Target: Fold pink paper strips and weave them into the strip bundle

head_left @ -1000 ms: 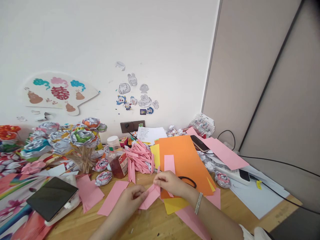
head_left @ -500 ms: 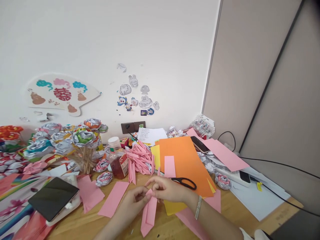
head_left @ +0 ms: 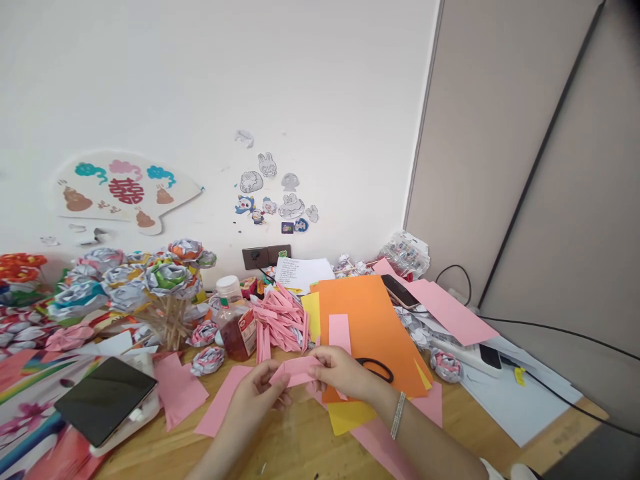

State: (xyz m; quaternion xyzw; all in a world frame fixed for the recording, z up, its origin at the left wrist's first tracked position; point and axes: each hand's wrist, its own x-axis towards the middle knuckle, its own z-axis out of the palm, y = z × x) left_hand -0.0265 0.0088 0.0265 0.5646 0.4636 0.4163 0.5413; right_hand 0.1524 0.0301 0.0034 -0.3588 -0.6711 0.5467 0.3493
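A folded pink paper strip [head_left: 299, 371] is stretched crosswise between my two hands, just above the wooden table. My left hand [head_left: 257, 393] pinches its left end between thumb and fingers. At the other end, my right hand [head_left: 336, 373] grips the strip with closed fingertips. Black-handled scissors [head_left: 377, 368] lie behind my right wrist on orange paper [head_left: 370, 307], their blades partly hidden by the hand. Just beyond my hands is a heap of folded pink strips [head_left: 283, 317]. A flat pink sheet [head_left: 223, 403] rests beside my left hand.
Paper flowers on sticks [head_left: 170, 287] crowd the left, near a bottle of reddish liquid [head_left: 237, 330]. A dark tablet [head_left: 106, 400] lies at the left front. A phone [head_left: 399, 291], cables and a power strip [head_left: 467, 350] are on the right, before the wall.
The pink strip has turned from pointing down toward me to lying crosswise. My hands have moved apart, each now at one end of it.
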